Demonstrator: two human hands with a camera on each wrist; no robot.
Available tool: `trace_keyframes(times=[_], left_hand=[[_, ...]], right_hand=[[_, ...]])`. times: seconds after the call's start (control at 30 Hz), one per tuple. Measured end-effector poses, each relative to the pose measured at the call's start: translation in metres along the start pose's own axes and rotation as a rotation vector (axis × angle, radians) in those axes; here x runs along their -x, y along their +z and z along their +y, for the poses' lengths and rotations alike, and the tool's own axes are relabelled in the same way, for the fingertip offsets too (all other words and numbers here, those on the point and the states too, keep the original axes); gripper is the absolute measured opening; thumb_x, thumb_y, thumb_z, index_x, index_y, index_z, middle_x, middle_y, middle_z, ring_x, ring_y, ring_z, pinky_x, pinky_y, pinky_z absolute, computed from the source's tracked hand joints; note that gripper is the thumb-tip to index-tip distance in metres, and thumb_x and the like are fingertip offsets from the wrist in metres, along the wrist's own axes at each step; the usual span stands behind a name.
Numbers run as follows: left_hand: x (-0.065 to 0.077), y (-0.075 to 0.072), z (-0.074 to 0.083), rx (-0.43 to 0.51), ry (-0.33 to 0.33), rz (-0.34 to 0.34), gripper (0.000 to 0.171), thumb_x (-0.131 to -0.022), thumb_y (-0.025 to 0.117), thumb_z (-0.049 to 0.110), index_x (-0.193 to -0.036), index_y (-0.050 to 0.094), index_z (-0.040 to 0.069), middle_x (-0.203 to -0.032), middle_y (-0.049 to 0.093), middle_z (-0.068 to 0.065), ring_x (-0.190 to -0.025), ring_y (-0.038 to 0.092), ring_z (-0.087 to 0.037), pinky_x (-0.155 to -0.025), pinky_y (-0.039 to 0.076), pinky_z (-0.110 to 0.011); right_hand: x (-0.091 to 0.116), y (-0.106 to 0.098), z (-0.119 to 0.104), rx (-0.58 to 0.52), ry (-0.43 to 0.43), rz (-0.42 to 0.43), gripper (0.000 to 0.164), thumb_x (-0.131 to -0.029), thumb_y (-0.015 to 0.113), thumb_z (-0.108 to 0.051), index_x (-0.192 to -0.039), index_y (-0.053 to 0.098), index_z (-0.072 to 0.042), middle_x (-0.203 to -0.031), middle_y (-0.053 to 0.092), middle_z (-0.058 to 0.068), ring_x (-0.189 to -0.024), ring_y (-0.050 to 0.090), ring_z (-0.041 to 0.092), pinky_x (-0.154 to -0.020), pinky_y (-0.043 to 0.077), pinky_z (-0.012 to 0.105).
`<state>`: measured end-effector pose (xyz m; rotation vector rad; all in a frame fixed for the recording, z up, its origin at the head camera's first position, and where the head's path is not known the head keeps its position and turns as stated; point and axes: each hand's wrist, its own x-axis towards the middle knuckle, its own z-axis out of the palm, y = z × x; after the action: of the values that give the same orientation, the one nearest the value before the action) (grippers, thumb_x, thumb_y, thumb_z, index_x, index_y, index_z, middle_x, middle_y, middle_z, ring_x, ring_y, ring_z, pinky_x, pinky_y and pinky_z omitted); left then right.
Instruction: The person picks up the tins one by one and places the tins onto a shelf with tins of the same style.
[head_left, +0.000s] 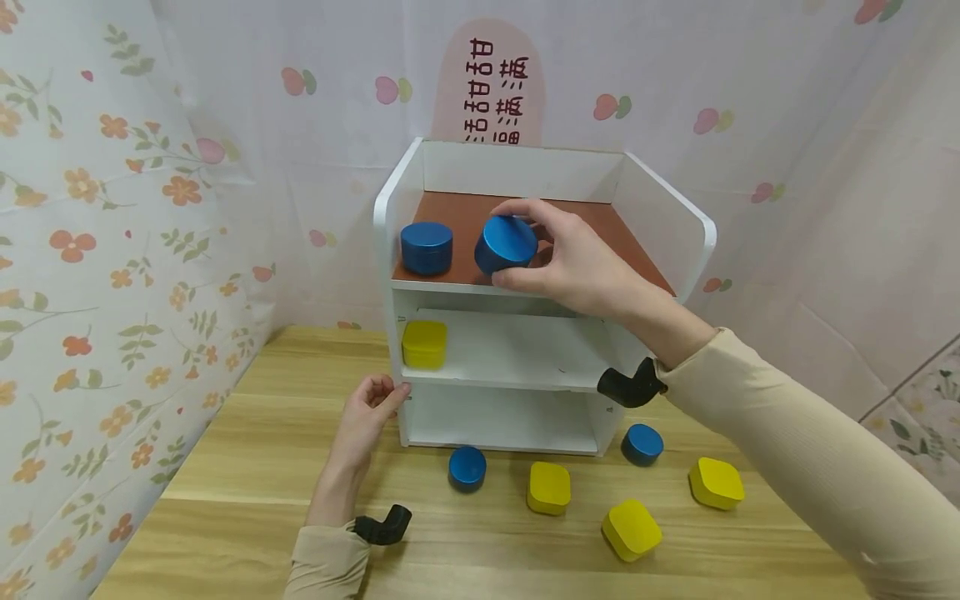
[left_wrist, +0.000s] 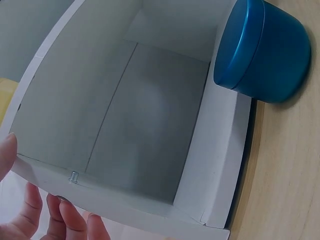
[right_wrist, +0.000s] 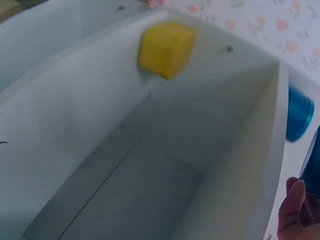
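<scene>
My right hand [head_left: 573, 254] pinches a round blue tin [head_left: 508, 242] between thumb and fingers, tilted, at the front of the brown top of a white shelf unit [head_left: 510, 383]. Another blue tin [head_left: 427, 248] stands upright to its left on that top. In the right wrist view the gripped tin [right_wrist: 312, 170] shows only partly at the right edge. My left hand [head_left: 367, 421] touches the unit's left side wall, thumb at its front edge; the left wrist view shows its fingers [left_wrist: 70, 217] around that wall. A yellow square tin [head_left: 424, 344] sits at the left end of the middle shelf.
On the wooden table [head_left: 247, 467] before the unit lie two blue tins, one at centre [head_left: 467, 468] and one to the right [head_left: 642, 444]. Several yellow tins [head_left: 549, 487] are there too. Raised side walls [head_left: 663, 212] edge the unit's top. Patterned cloth [head_left: 315, 167] hangs behind.
</scene>
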<state>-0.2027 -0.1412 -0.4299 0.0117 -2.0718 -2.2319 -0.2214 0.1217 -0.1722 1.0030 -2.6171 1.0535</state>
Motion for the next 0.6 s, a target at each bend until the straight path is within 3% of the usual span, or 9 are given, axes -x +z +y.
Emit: trace_keyframes(times=[0.23,0.6], left_hand=[[-0.001,0.0,0.001,-0.001,0.0,0.003,0.03,-0.094,0.068,0.019,-0.106,0.047,0.001,-0.1,0.049,-0.007,-0.092,0.049,-0.019,-0.086,0.043,-0.036],[0.001,0.0,0.001,0.001,0.005,-0.009,0.031,-0.094,0.068,0.021,-0.106,0.048,0.001,-0.099,0.05,-0.007,-0.09,0.048,-0.019,-0.083,0.044,-0.034]], right_hand=[[-0.015,-0.01,0.003,-0.005,0.073,-0.026,0.064,-0.085,0.077,-0.022,-0.141,0.046,-0.016,-0.132,0.05,0.009,-0.106,0.055,0.027,-0.093,0.048,0.042],[-0.026,-0.015,0.013,0.035,0.161,-0.132,0.062,-0.085,0.078,-0.03,-0.139,0.048,-0.021,-0.134,0.049,0.007,-0.109,0.054,0.028,-0.094,0.045,0.041]])
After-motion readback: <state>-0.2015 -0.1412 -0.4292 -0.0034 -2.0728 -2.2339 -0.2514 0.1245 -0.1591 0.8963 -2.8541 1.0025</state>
